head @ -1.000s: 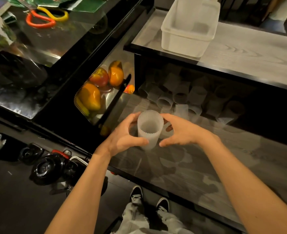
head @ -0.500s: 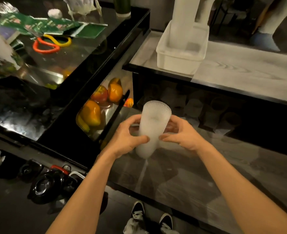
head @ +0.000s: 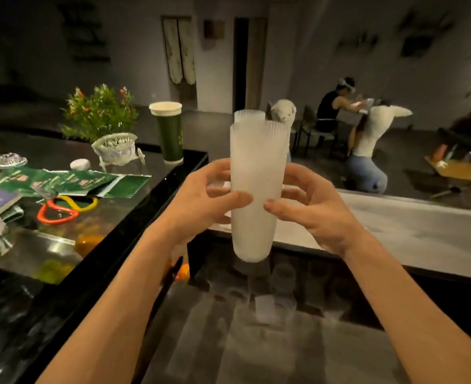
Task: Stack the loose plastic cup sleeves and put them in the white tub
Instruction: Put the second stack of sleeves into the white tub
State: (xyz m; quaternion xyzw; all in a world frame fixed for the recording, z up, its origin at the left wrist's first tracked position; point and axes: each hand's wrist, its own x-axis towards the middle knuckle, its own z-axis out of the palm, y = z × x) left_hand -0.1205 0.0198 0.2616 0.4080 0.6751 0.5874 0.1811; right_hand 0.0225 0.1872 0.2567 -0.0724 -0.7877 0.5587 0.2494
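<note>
A single wide-angle view from the person's head faces forward, almost level, across the room. Left hand [head: 201, 200], right hand [head: 317, 209] and the stack of cup sleeves [head: 256, 162] sit close, dead centre; the table [head: 422, 231] stretches toward 3 o'clock.

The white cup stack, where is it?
In the head view the white cup stack is in the middle, held upright between the left hand and the right hand, just right of the tall green cup.

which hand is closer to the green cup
Left. The left hand holds the sleeve stack on the side facing the green cup; the right hand holds the stack's other side, farther from the cup.
</note>
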